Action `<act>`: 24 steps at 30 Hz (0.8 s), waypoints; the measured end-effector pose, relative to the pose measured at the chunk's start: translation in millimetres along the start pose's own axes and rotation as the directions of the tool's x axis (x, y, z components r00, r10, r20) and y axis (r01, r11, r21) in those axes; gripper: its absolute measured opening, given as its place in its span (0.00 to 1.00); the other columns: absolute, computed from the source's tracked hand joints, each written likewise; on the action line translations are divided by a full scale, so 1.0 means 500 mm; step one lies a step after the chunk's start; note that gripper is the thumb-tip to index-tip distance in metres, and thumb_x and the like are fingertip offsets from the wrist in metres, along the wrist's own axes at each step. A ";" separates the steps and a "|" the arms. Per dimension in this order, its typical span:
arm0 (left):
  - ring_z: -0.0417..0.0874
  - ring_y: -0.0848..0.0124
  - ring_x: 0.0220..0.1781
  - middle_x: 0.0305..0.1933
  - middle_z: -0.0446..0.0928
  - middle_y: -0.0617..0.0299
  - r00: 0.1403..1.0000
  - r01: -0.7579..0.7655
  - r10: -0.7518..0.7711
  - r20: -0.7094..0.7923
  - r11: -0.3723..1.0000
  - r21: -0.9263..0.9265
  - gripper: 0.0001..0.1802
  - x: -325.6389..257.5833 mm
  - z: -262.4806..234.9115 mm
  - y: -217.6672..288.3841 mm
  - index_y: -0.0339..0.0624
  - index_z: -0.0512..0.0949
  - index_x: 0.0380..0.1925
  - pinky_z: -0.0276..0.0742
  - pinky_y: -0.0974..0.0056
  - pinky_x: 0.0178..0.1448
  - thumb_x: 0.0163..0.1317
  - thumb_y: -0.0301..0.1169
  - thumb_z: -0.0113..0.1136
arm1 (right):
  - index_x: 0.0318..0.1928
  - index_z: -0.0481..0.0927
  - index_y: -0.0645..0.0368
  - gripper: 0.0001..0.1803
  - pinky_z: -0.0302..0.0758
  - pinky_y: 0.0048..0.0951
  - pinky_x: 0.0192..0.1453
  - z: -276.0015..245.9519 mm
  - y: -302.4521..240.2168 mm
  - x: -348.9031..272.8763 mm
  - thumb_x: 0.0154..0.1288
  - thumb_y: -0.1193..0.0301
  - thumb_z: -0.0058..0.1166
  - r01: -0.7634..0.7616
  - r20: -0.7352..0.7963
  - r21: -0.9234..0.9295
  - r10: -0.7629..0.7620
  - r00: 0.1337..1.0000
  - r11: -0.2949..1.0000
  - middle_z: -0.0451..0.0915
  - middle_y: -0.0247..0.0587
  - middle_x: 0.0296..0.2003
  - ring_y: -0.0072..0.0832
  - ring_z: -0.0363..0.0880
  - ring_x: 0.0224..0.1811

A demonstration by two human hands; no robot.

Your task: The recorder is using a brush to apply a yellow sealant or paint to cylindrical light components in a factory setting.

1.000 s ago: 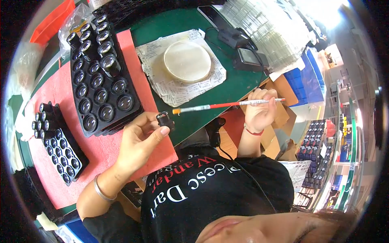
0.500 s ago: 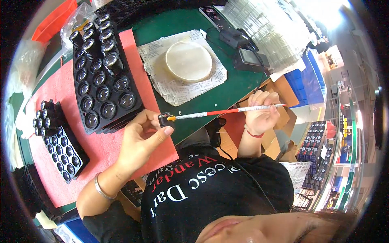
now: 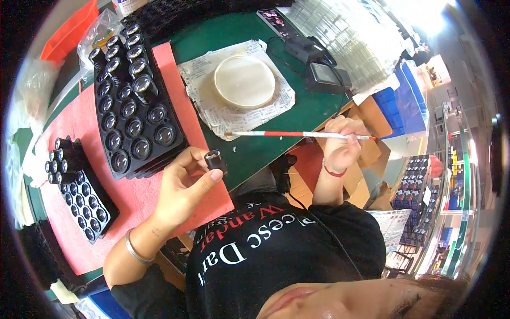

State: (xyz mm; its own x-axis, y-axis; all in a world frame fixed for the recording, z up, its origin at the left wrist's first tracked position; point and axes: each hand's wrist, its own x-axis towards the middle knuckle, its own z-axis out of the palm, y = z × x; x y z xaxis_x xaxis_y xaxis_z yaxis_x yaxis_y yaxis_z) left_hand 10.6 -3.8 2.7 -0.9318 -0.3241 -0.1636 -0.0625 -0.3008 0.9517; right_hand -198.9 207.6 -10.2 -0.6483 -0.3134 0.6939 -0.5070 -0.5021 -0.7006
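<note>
Between the thumb and fingers of my left hand is a small black lens barrel, tilted with its rim upward. My right hand pinches a thin red-and-white brush near its rear end. The brush lies nearly level, its bristle tip above the near edge of the printed paper and apart from the barrel. On that paper rests a round, pale, translucent dish. Left of my left hand, a large black tray carries several glass-topped lens barrels, some standing higher than others.
A smaller black tray of lenses sits on the pink foam sheet. The green table also bears a phone, a black box-shaped device with a cable, and stacked clear trays. Cardboard boxes stand at the right.
The brush tip has drawn away from the lens barrel and swung up toward the paper. My left hand has tipped the barrel so its opening shows more.
</note>
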 end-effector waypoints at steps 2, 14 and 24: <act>0.69 0.81 0.36 0.32 0.69 0.68 1.000 -0.011 0.010 0.026 0.999 0.040 0.10 0.001 0.003 0.005 0.38 0.69 0.33 0.67 0.73 0.44 0.53 0.26 0.59 | 0.27 0.63 0.59 0.13 0.60 0.26 0.27 -0.010 0.010 -0.002 0.58 0.62 0.40 -0.008 -0.047 0.052 0.010 0.999 0.999 0.66 0.41 0.18 0.27 0.62 0.21; 0.79 0.69 0.30 0.28 0.77 0.61 0.784 -0.619 0.472 0.403 0.551 0.560 0.15 -0.024 0.020 0.059 0.38 0.74 0.32 0.74 0.68 0.34 0.41 0.27 0.65 | 0.41 0.67 0.67 0.12 0.69 0.32 0.41 0.004 0.115 -0.015 0.64 0.71 0.34 0.146 -0.078 -0.328 -0.181 0.980 0.933 0.71 0.52 0.35 0.33 0.71 0.34; 0.73 0.77 0.35 0.35 0.75 0.61 0.494 -0.376 0.868 -0.058 0.272 0.886 0.18 -0.102 -0.120 0.217 0.34 0.70 0.36 0.68 0.72 0.41 0.41 0.19 0.58 | 0.42 0.68 0.65 0.14 0.68 0.30 0.42 0.010 0.113 -0.019 0.65 0.67 0.37 0.187 -0.117 -0.312 -0.233 0.965 0.931 0.71 0.47 0.38 0.32 0.70 0.36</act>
State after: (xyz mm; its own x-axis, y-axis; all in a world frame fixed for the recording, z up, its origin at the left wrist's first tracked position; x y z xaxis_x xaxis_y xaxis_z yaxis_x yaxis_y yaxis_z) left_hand 73.0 -73.7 98.6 -0.4936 -0.4726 0.7301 0.0161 0.8344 0.5510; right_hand -218.7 178.2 -55.7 -0.5742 -0.0913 0.8136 -0.7708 -0.2747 -0.5748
